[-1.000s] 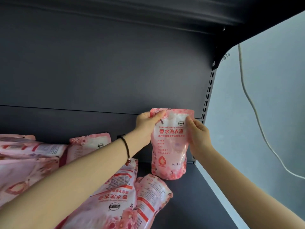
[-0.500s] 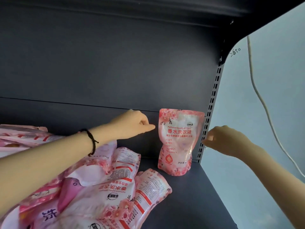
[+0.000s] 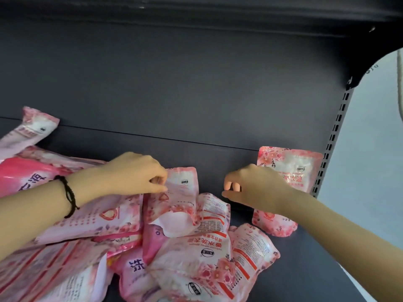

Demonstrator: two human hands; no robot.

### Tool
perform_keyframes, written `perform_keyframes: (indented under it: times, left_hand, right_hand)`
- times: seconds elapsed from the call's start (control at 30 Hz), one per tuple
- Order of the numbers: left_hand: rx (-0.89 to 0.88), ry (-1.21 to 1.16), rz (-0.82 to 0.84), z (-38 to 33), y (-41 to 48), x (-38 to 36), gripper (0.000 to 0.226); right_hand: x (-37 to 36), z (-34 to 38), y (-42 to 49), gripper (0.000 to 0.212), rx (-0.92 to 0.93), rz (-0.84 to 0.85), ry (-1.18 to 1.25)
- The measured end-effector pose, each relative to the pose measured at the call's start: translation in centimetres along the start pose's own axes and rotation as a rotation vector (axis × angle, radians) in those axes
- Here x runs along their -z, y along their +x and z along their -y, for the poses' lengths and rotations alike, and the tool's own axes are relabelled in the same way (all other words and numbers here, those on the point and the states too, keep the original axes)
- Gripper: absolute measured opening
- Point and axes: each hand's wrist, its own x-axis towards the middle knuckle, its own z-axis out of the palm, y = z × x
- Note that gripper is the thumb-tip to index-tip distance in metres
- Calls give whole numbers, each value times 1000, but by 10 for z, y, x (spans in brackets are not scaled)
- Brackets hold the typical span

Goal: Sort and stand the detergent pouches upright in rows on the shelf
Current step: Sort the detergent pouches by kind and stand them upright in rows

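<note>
One pink flowered detergent pouch (image 3: 298, 168) stands upright at the shelf's far right, against the back panel. A heap of several pink pouches (image 3: 196, 253) lies flat across the left and middle of the dark shelf (image 3: 290, 277). My left hand (image 3: 135, 173), with a black cord on the wrist, pinches the top edge of a small pouch (image 3: 185, 188) at the back of the heap. My right hand (image 3: 253, 186) hovers in front of the standing pouch, fingers loosely curled, holding nothing, and covers the pouch's left side.
The dark back panel (image 3: 196, 83) rises behind the pouches. A slotted metal upright (image 3: 333, 138) closes the shelf on the right, with a pale wall (image 3: 370, 149) beyond it. Another shelf board (image 3: 196, 7) sits overhead.
Both hands have left the standing pouch and swung left. My left hand dropped onto the heap and took hold of a small pouch. The camera view has shifted left and down.
</note>
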Motion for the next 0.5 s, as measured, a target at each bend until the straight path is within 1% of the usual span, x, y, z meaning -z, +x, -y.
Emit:
perform_keyframes:
  times: [0.1, 0.17, 0.2, 0.23, 0.3, 0.33, 0.4, 0.47, 0.5]
  left_hand:
    - [157, -35, -91, 31, 8, -4, 23]
    - [314, -148, -120, 46, 21, -13, 23]
    - [383, -261, -107, 51, 28, -18, 24]
    - [435, -424, -89, 55, 35, -25, 26]
    - [499, -782, -62, 59, 47, -37, 24]
    - [523, -887, -53, 60, 51, -42, 24]
    - [542, -901, -45, 62, 56, -55, 30]
    - [542, -783, -37, 63, 60, -70, 39]
    - [543, -723, -29, 63, 60, -76, 39]
  right_hand:
    - [-13, 18, 45, 22, -104, -10, 87]
    - [-27, 26, 76, 28, -216, -32, 152]
    - [-35, 29, 90, 32, -282, -19, 205]
    - [-43, 30, 101, 36, -353, 4, 291]
    - [-59, 30, 117, 42, -503, 34, 516]
    - [-67, 29, 122, 42, -573, 26, 599]
    - [-81, 28, 127, 43, -672, 1, 674]
    - [-93, 32, 128, 40, -732, 24, 692]
    - [-98, 35, 128, 34, -751, 39, 706]
